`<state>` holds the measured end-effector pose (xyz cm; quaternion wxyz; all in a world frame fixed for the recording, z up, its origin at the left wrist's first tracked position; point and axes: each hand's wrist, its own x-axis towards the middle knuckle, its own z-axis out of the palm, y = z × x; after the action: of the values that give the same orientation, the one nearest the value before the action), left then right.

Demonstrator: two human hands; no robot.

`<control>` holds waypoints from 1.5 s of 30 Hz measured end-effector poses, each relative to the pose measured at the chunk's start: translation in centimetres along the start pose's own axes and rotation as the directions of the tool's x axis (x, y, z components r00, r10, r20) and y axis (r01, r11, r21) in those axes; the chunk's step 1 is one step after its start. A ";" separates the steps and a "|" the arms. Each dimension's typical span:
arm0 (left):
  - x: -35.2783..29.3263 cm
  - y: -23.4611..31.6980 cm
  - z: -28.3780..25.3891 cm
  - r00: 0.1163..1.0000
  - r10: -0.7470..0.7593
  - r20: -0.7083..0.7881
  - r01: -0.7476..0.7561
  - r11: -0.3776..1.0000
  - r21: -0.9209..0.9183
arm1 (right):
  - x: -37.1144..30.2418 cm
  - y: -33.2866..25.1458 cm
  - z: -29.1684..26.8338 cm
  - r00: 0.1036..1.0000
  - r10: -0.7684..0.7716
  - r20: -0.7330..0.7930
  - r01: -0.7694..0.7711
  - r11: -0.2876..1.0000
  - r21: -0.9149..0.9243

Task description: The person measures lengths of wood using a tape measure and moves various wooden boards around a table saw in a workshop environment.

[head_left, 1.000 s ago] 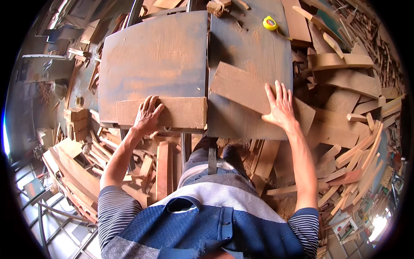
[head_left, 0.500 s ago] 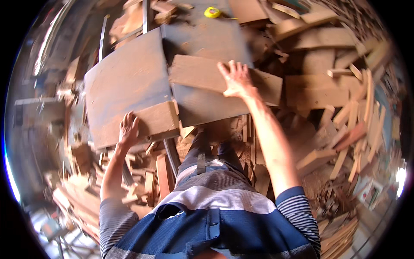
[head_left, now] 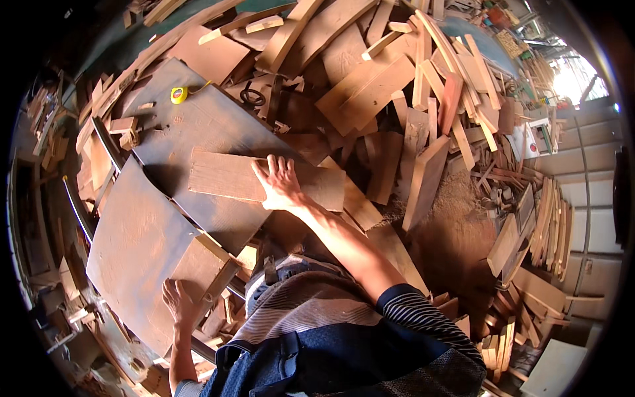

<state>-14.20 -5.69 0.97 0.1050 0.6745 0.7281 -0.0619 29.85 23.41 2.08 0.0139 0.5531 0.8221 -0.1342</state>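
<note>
"Right hand [head_left: 279, 184], quick?"

"Fingers spread on a long brown rectangular wooden board [head_left: 225, 175]. That lies slanted across the right grey, dusty, flat panel [head_left: 225, 218], right end sticking out past the edge."

"Left hand [head_left: 178, 301]?"

"On a second brown rectangular wooden board [head_left: 198, 264], at the near edge of the left grey, dusty, flat panel [head_left: 129, 231]. Clamped or just resting, can't tell (palm's hidden)."

"Hands together?"

"No, well apart, one board each. Can't tell if the right one grips either."

"Anything else up there?"

"Small yellow tape measure [head_left: 179, 95], far part of the right panel. Heap of brown wooden offcuts [head_left: 370, 96] beyond, to the right."
</note>
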 end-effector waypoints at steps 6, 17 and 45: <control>-0.3 -1.8 2.0 0.988 0.104 -0.116 -0.104 0.995 0.010 | -6.1 2.2 1.1 0.983 0.068 -0.172 -0.060 0.997 0.052; 0.0 0.1 -0.3 0.987 0.119 -0.106 -0.119 0.993 0.003 | -22.9 9.0 0.5 0.908 0.418 0.029 -0.415 0.885 0.210; -0.1 2.3 -3.8 0.985 0.061 0.159 -0.084 0.986 0.142 | -34.1 17.6 11.9 0.418 0.845 0.334 -0.669 0.037 0.743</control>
<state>-12.13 -4.67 4.78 0.1126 0.6998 0.6861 -0.1639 57.70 -4.09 -7.17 -0.2473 0.8502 0.2343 -0.4013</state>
